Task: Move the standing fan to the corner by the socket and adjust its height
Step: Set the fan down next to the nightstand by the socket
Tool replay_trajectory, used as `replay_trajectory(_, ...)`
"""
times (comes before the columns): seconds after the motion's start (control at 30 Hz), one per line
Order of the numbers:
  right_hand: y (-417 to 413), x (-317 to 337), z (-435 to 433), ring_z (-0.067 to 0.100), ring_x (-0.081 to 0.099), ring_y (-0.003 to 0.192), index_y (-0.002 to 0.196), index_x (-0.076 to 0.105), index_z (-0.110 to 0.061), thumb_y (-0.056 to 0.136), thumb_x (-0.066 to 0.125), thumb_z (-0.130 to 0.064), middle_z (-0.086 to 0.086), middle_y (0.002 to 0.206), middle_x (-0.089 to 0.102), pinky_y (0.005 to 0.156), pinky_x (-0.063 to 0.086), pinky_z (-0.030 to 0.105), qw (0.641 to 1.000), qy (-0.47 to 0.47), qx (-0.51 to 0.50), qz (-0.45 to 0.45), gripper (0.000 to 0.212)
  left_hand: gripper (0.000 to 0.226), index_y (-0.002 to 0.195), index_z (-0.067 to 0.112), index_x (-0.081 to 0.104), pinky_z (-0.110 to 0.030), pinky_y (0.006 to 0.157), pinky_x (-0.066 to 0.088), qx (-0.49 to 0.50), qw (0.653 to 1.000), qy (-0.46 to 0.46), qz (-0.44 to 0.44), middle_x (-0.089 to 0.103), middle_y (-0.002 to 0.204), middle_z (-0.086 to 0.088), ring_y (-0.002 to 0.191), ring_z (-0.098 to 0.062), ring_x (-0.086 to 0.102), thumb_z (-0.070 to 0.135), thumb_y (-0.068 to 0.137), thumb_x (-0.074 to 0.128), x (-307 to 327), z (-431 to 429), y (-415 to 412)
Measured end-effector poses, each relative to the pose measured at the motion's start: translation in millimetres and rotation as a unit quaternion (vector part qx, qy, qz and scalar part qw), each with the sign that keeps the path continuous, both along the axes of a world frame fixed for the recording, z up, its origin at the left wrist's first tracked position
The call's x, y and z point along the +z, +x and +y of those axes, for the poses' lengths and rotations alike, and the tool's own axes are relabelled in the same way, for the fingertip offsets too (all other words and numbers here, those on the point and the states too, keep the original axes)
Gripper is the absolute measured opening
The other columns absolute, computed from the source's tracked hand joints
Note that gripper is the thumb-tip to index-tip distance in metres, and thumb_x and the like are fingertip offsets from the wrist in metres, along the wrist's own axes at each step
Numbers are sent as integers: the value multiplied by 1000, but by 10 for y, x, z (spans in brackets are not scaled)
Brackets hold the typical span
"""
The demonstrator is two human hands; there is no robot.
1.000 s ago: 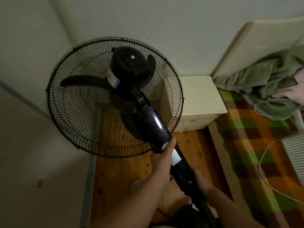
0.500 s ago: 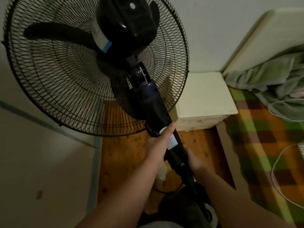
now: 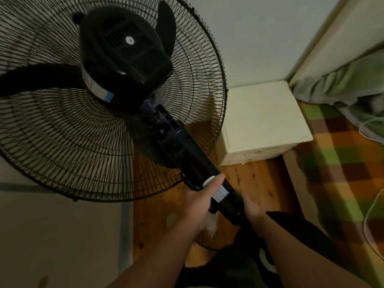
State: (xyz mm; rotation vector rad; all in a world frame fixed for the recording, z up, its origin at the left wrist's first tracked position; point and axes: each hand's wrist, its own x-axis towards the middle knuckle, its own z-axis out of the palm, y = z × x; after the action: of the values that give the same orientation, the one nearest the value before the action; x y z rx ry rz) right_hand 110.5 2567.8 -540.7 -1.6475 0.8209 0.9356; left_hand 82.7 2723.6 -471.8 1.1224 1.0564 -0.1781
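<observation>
Two hands hold the black standing fan (image 3: 124, 59) by its column (image 3: 187, 150), close in front of the camera and over a strip of knotty wooden floor (image 3: 255, 179). The left hand (image 3: 197, 198) is wrapped round the column's lower end, its thumb lying across a white knob (image 3: 207, 181) just above a pale sticker (image 3: 220, 193). The right hand (image 3: 251, 206) grips the pole a little lower on the other side; its fingers curl behind the pole and are hidden. The fan leans away from the person, its motor housing and wire grille (image 3: 62, 142) filling the upper left of the view, with the dark base (image 3: 228, 267) only dimly visible near the bottom edge. Behind the grille's right rim a cream bedside cabinet (image 3: 264, 121) stands against the plain pale back wall (image 3: 249, 28); its surface is dull and lightly marked. Right of the cabinet runs a bed with a checked cover (image 3: 340, 163) in green, orange and brown, a crumpled green blanket (image 3: 342, 80) at its head below a light headboard (image 3: 336, 32), and a white cable (image 3: 372, 204) looping over the cover. On the left, a pale wall or panel (image 3: 52, 235) meets the floor along a bluish strip (image 3: 125, 225). The room is dim.
</observation>
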Motion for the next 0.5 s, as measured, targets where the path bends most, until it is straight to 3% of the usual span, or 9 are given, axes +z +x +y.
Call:
replay_trajectory(0.1, 132, -38, 91, 23, 68, 84, 95, 71, -26, 101, 45, -51, 5, 92, 71, 60, 50, 30, 1000, 27, 10, -1, 37, 93, 115, 30, 61, -9, 47, 50, -7, 1000, 2, -23, 71, 105, 8, 72, 5, 70, 59, 33, 93, 16, 102, 103)
replay_trajectory(0.2, 230, 54, 255, 23, 68, 87, 98, 71, -25, 101, 43, -51, 6, 96, 72, 59, 48, 28, 999, 39, 11, -5, 38, 99, 113, 36, 63, -11, 56, 54, -22, 998, 14, -50, 74, 101, 15, 85, 0, 72, 72, 25, 90, -12, 257, 167)
replay_trajectory(0.4, 397, 123, 477, 22, 64, 88, 93, 68, -25, 104, 40, -44, 6, 98, 67, 62, 45, 31, 999, -7, 4, -42, 35, 82, 113, 39, 67, -32, 79, 63, -59, 994, -16, -96, 76, 104, 14, 98, -9, 73, 65, 39, 93, 18, 534, 298)
replay_trajectory(0.5, 442, 75, 626, 25, 65, 94, 101, 70, -26, 105, 36, -44, 7, 101, 70, 68, 48, 34, 998, -7, 18, -51, 39, 82, 118, 36, 66, -40, 87, 62, -73, 991, -10, -112, 74, 110, 10, 103, -11, 72, 62, 46, 92, 21, 726, 361)
